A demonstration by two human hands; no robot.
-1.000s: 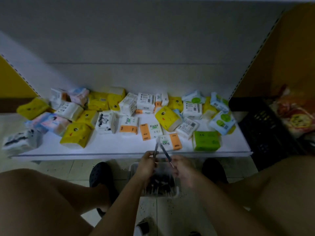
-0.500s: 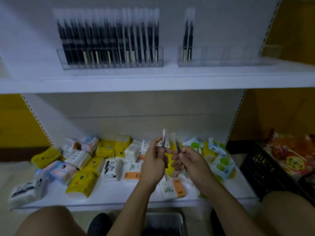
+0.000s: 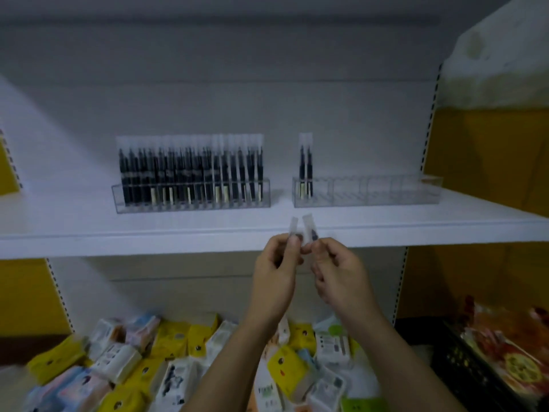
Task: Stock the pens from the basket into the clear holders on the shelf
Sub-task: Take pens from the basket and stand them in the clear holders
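Left hand (image 3: 276, 272): fingers curled, pinching a packaged pen (image 3: 293, 226) upright, its flat clear sleeve showing above the fingertips; right hand (image 3: 338, 272): likewise curled, pinching a second pen (image 3: 309, 225), tilted slightly right; both pens close together, just in front of the white shelf (image 3: 148, 233); left clear holder (image 3: 190, 203): long slotted acrylic tray, packed with dark upright pens (image 3: 190, 168); right clear holder (image 3: 371, 194): same form, two standing pens (image 3: 306, 171) at its left end; below: soft tissue packs (image 3: 175, 337), yellow and white, jumbled; black lattice crate (image 3: 457, 361), holding glossy orange packets (image 3: 511, 346).
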